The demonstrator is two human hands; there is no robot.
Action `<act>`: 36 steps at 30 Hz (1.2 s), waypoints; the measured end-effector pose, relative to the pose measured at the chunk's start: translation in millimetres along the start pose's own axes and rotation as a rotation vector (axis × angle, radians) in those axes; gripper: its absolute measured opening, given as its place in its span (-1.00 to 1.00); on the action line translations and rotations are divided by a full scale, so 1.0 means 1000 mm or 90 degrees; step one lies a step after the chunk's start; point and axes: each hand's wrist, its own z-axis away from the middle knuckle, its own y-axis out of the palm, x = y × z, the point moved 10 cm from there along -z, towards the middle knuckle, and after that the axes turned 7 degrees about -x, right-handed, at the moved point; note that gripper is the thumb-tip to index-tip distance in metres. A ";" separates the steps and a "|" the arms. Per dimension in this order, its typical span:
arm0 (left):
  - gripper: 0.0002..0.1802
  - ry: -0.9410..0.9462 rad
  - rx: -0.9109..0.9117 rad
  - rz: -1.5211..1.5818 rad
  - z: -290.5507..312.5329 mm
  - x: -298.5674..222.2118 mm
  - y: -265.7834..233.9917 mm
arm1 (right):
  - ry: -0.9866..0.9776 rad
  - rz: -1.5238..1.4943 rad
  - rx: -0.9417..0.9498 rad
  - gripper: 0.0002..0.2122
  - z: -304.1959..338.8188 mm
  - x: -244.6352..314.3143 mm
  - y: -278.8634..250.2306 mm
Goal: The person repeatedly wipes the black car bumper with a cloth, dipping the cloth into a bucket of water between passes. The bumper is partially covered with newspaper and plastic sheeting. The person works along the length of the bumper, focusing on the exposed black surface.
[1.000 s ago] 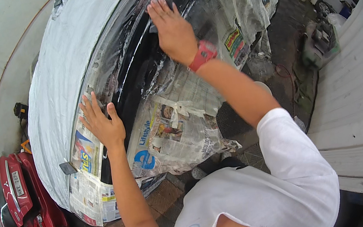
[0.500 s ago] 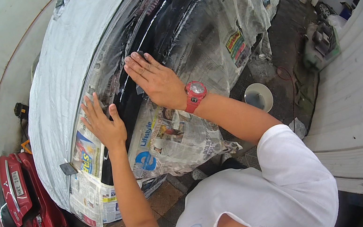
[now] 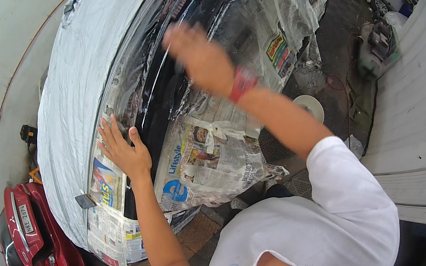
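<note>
A car body part is masked around a glossy wet black strip (image 3: 153,117), with white streaks running along it. My left hand (image 3: 130,156) lies flat, fingers spread, on the newspaper masking (image 3: 104,175) at the strip's left side. Over the strip, farther up, is my right hand (image 3: 202,59), smeared by motion. Whether anything sits under its palm or fingers cannot be made out. A red watch (image 3: 243,83) is on the right wrist. More newspaper sheets (image 3: 211,158) hang along the strip's right side, and a pale silvery cover (image 3: 70,94) drapes over the left.
A small dark rectangular block (image 3: 85,201) rests on the masking near the cover's edge. On the floor at right stands a white bucket (image 3: 317,110), partly behind my forearm. A red car (image 3: 54,236) is at lower left, and a pale wall (image 3: 411,118) runs along the right.
My right hand has slid up and away along the black strip, to the right of its former place. The left hand stays on the masking.
</note>
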 end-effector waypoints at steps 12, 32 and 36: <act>-0.31 0.003 -0.003 -0.027 0.001 -0.003 -0.003 | 0.149 0.097 -0.012 -0.37 0.016 -0.035 -0.008; -0.20 0.023 0.007 -0.039 -0.007 -0.011 0.004 | 0.102 0.060 -0.072 -0.45 -0.037 -0.064 0.005; -0.21 0.008 0.003 -0.042 0.003 -0.001 -0.002 | -0.004 -0.071 -0.007 -0.46 -0.012 -0.001 0.009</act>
